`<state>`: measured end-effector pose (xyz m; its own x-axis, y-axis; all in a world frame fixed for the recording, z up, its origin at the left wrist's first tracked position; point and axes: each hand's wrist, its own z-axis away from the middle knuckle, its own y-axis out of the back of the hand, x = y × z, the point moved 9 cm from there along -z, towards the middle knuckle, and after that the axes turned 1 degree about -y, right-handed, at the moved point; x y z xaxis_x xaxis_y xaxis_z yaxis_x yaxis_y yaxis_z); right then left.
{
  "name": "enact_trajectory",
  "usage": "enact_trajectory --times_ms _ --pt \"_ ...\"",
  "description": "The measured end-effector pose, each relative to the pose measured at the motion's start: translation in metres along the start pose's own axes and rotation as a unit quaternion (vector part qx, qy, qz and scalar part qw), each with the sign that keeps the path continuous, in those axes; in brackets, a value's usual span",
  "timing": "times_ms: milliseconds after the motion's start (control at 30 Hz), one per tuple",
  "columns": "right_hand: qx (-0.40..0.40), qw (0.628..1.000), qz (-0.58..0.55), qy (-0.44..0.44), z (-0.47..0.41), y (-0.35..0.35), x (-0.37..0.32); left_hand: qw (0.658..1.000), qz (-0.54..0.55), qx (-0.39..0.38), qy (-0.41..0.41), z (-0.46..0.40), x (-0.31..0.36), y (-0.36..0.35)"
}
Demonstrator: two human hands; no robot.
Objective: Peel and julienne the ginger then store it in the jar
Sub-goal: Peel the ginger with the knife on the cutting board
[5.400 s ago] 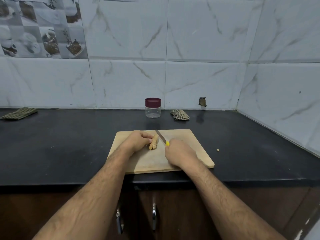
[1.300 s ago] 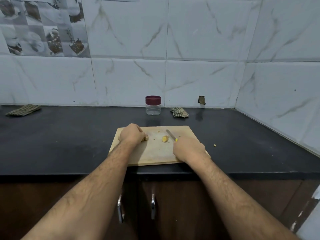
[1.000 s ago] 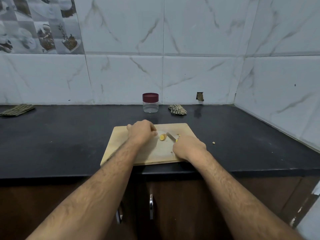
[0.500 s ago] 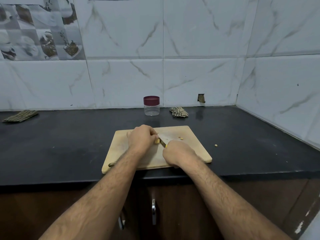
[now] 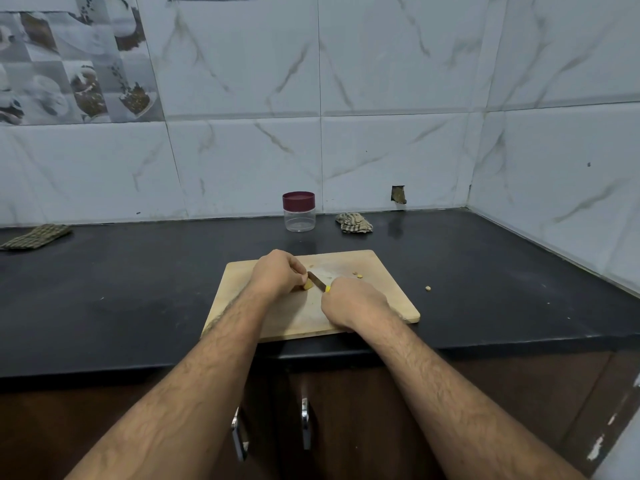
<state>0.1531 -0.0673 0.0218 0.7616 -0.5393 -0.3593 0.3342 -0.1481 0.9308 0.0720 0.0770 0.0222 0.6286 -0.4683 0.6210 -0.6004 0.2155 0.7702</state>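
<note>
A: Where is the small yellow piece of ginger (image 5: 307, 286) right now?

B: On the pale wooden cutting board (image 5: 381, 299), toward its far left part, tucked under the left hand (image 5: 277, 273). The fingers of that hand are curled over it and pin it to the wood; only its right end shows.

A: And the knife?

B: The right hand (image 5: 353, 303) is clenched round the yellow handle of the small dark-bladed knife (image 5: 317, 281). The blade runs from that hand up and left, its tip touching or just beside the exposed end of the ginger.

A: So which way does the cut go?

B: The ginger lies directly left of the blade, hard against the left fingertips. Its long axis I cannot tell; too much is covered. I judge the blade must come down clear of those fingertips.

A: The jar?

B: The clear plastic jar with a maroon lid (image 5: 299, 212) stands closed at the back edge of the black worktop (image 5: 138, 289), well apart from the board
</note>
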Motion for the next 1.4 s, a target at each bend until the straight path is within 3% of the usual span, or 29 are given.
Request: enact_trajectory --times_ms 167,467,800,1400 --pt "0.007 1.0 -0.001 0.015 0.001 0.0 -0.006 0.999 -0.031 -0.018 0.037 -0.004 -0.011 0.005" --pt "0.009 1.0 0.021 0.009 0.005 -0.001 -0.009 0.999 -0.003 -0.03 0.023 -0.002 -0.015 0.003" --pt "0.018 0.999 0.038 0.006 0.007 -0.004 -0.009 0.99 0.123 -0.054 0.039 0.0 -0.016 -0.005" --pt "0.025 0.997 0.071 0.002 -0.004 -0.002 -0.014 0.979 0.178 -0.068 0.066 -0.005 -0.023 -0.012"
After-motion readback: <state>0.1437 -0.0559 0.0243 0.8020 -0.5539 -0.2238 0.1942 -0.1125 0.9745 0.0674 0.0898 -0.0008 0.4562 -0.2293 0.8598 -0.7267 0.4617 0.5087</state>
